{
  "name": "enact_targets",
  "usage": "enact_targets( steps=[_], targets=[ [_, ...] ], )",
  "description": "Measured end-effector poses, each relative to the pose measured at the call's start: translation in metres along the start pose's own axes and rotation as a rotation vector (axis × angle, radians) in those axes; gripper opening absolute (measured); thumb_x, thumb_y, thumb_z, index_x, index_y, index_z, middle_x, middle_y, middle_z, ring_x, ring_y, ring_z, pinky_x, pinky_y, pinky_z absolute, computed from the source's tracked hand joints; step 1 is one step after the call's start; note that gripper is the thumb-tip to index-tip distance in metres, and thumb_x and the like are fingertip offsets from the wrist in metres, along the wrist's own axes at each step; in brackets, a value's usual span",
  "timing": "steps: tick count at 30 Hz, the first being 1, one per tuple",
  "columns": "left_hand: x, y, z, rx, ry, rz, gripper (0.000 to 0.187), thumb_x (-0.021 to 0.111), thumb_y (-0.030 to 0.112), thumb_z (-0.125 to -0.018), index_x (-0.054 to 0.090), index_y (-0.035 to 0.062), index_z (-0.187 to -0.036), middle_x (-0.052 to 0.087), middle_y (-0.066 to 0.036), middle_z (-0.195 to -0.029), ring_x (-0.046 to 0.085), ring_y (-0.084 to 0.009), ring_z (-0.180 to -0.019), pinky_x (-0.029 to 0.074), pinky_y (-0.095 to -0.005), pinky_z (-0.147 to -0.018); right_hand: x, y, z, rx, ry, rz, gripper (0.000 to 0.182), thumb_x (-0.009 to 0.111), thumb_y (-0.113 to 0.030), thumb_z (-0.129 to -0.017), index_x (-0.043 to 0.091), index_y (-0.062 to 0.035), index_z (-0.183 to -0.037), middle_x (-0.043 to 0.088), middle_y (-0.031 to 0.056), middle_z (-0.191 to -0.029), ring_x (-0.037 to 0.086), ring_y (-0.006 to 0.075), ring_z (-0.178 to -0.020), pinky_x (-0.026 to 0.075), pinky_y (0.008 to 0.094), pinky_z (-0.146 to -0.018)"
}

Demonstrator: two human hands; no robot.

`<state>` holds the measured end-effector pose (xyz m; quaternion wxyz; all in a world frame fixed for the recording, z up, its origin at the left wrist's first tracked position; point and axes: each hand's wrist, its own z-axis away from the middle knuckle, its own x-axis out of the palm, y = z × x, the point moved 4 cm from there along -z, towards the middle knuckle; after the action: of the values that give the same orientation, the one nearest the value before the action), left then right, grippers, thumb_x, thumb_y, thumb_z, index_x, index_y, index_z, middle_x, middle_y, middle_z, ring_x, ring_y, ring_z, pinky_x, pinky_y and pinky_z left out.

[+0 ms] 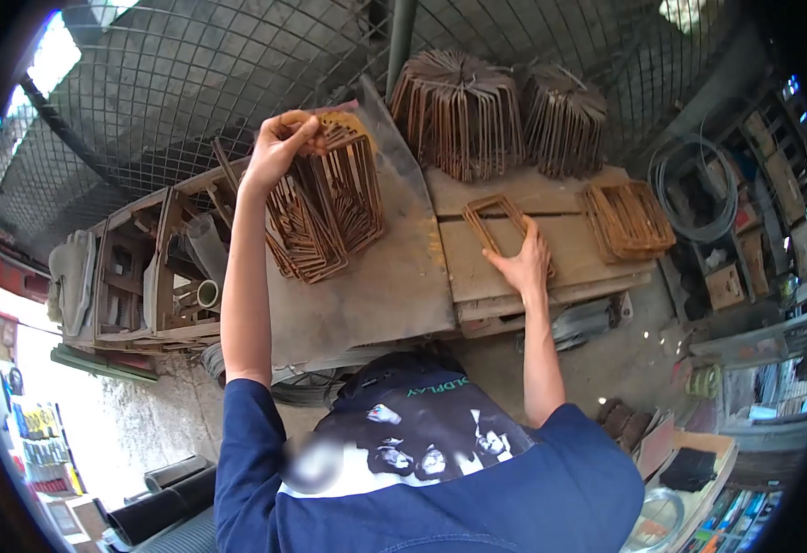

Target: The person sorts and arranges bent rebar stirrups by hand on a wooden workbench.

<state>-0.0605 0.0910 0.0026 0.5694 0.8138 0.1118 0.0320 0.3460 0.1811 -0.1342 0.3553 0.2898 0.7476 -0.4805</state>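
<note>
At the upper left of the bench, my left hand [284,147] is closed at the top of a bundle of rusty rectangular wire frames [330,207]. The bundle rests on the metal-topped part of the bench, its frames fanned out. My right hand [525,263] is spread over a small stack of rusty rectangular frames [496,210] lying flat on the boards, thumb on the left side and fingers along the right side. Right of it lies a thicker pile of similar frames [628,221].
Two big bundles of rusty frames, a larger one [459,111] and a smaller one [565,120], stand at the back against wire mesh. A wooden shelf unit [159,267] is at the left. Coiled wire [698,189] hangs at the right.
</note>
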Motion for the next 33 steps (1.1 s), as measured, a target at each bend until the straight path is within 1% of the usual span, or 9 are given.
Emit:
enact_targets(
  steps=[8, 11, 13, 15, 18, 21, 26, 30, 33],
  targets=[
    [0.005, 0.005, 0.005, -0.044, 0.065, 0.055, 0.023, 0.062, 0.024, -0.092, 0.062, 0.0011, -0.087, 0.064, -0.004, -0.076, 0.063, -0.0117, -0.07, 0.052, -0.0265, -0.066, -0.01, -0.011, -0.002, -0.027, 0.088, -0.174, 0.085, 0.085, -0.034, -0.061, 0.043, -0.0008, -0.127, 0.054, 0.024, -0.118, 0.051, 0.0388, -0.11, 0.041, 0.046, -0.093],
    [0.005, 0.004, 0.003, -0.039, 0.016, 0.049, 0.024, 0.063, 0.024, -0.092, 0.063, 0.0001, -0.086, 0.064, -0.004, -0.074, 0.063, -0.0119, -0.069, 0.053, -0.0269, -0.068, -0.025, -0.022, -0.017, 0.005, 0.1, -0.407, 0.081, 0.085, -0.037, -0.065, 0.045, 0.0006, -0.125, 0.054, 0.0196, -0.116, 0.052, 0.0312, -0.109, 0.041, 0.0418, -0.093],
    [0.006, 0.003, 0.002, -0.028, -0.003, 0.022, 0.025, 0.064, 0.024, -0.091, 0.064, -0.0005, -0.085, 0.065, -0.004, -0.073, 0.063, -0.0116, -0.069, 0.053, -0.027, -0.067, -0.041, -0.037, -0.039, -0.069, 0.135, -0.443, 0.082, 0.085, -0.038, -0.065, 0.045, 0.0004, -0.125, 0.054, 0.019, -0.118, 0.051, 0.0303, -0.111, 0.041, 0.0418, -0.093],
    [0.008, 0.002, 0.002, -0.01, -0.009, 0.059, 0.025, 0.066, 0.027, -0.09, 0.066, 0.0016, -0.088, 0.066, -0.003, -0.071, 0.062, -0.0091, -0.066, 0.05, -0.0245, -0.063, -0.07, -0.068, -0.058, -0.122, 0.152, -0.434, 0.084, 0.084, -0.04, -0.066, 0.044, 0.0001, -0.128, 0.051, 0.0179, -0.123, 0.05, 0.0288, -0.113, 0.04, 0.0421, -0.094],
    [0.008, 0.001, 0.002, -0.004, -0.014, 0.042, 0.024, 0.066, 0.025, -0.09, 0.067, 0.0014, -0.088, 0.066, -0.003, -0.072, 0.062, -0.009, -0.066, 0.05, -0.0244, -0.064, -0.115, -0.127, -0.088, -0.227, 0.126, -0.675, 0.09, 0.082, -0.045, -0.066, 0.04, -0.0009, -0.132, 0.051, 0.0207, -0.124, 0.051, 0.0283, -0.114, 0.042, 0.0417, -0.093],
    [0.009, 0.002, 0.002, -0.012, -0.025, 0.046, 0.023, 0.067, 0.023, -0.089, 0.067, 0.0008, -0.088, 0.067, -0.004, -0.073, 0.063, -0.0089, -0.067, 0.05, -0.0242, -0.063, -0.146, -0.182, -0.113, -0.405, 0.066, -0.909, 0.082, 0.081, -0.034, -0.07, 0.039, -0.0002, -0.132, 0.05, 0.0215, -0.126, 0.052, 0.0256, -0.114, 0.046, 0.035, -0.089],
    [0.01, 0.0, 0.003, -0.02, -0.008, 0.077, 0.022, 0.067, 0.022, -0.088, 0.068, 0.0, -0.089, 0.067, -0.004, -0.074, 0.063, -0.0091, -0.068, 0.051, -0.0236, -0.063, -0.139, -0.237, -0.143, -0.517, -0.056, -0.844, 0.089, 0.084, -0.038, -0.067, 0.038, 0.0038, -0.131, 0.05, 0.0241, -0.126, 0.052, 0.0278, -0.117, 0.046, 0.0343, -0.087],
    [0.009, 0.004, 0.003, -0.008, 0.015, 0.058, 0.023, 0.067, 0.023, -0.088, 0.067, -0.0008, -0.09, 0.067, -0.005, -0.075, 0.063, -0.0099, -0.069, 0.051, -0.0244, -0.064, -0.098, -0.239, -0.125, -0.54, -0.219, -0.728, 0.093, 0.086, -0.039, -0.062, 0.038, 0.0024, -0.13, 0.052, 0.0228, -0.124, 0.053, 0.0271, -0.114, 0.046, 0.0346, -0.088],
    [0.01, 0.005, 0.004, -0.001, 0.017, 0.025, 0.024, 0.069, 0.022, -0.087, 0.066, -0.0017, -0.091, 0.068, -0.006, -0.077, 0.063, -0.0104, -0.069, 0.052, -0.0251, -0.067, -0.074, -0.234, -0.105, -0.546, -0.21, -0.668, 0.093, 0.088, -0.037, -0.06, 0.039, 0.0026, -0.128, 0.054, 0.0205, -0.119, 0.054, 0.025, -0.109, 0.045, 0.0368, -0.09]
  ],
)
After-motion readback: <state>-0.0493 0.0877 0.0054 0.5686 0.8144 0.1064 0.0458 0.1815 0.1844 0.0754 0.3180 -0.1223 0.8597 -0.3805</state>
